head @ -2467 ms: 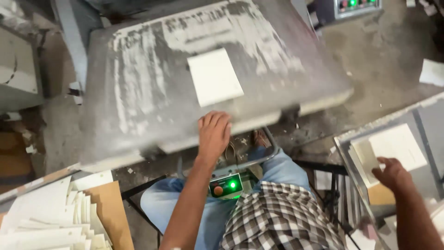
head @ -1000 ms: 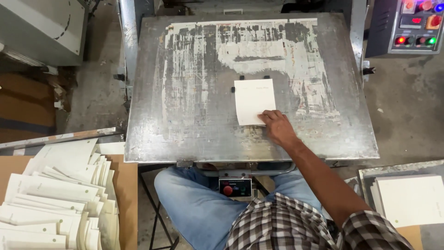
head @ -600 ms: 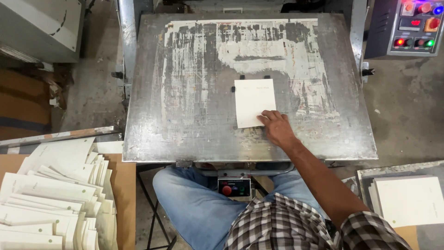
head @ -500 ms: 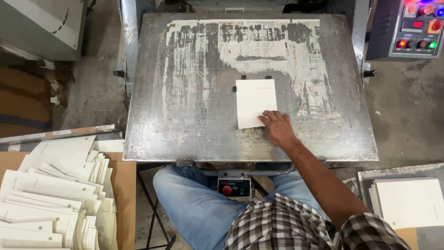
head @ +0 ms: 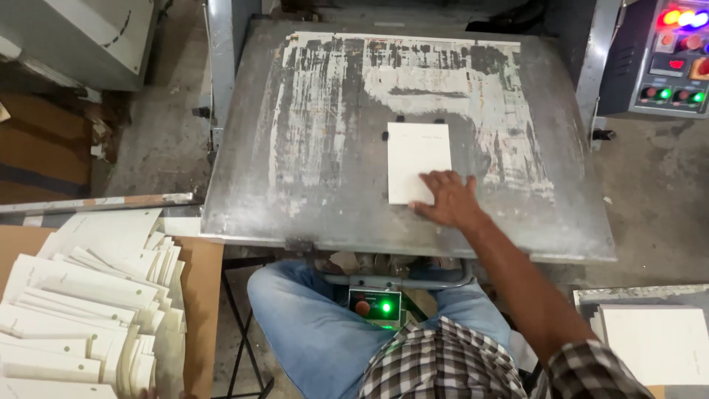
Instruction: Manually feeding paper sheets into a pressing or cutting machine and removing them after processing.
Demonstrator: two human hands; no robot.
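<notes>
A white rectangular card (head: 417, 159) lies flat on the worn grey metal plate (head: 317, 148) of a press, set against small black stops at its top and left edges. My right hand (head: 447, 199) rests on the card's lower right corner, fingers spread and pressing down. My left hand is out of view. I sit with my knees under the plate's front edge.
A fanned pile of white cards (head: 81, 310) lies on a brown board at lower left. Another white stack (head: 653, 343) sits in a tray at lower right. A button box (head: 375, 304) glows green below the plate. A control panel (head: 676, 59) with lit buttons stands at upper right.
My right hand stays on the card's lower right corner. The light on the button box under the plate has gone from red to green.
</notes>
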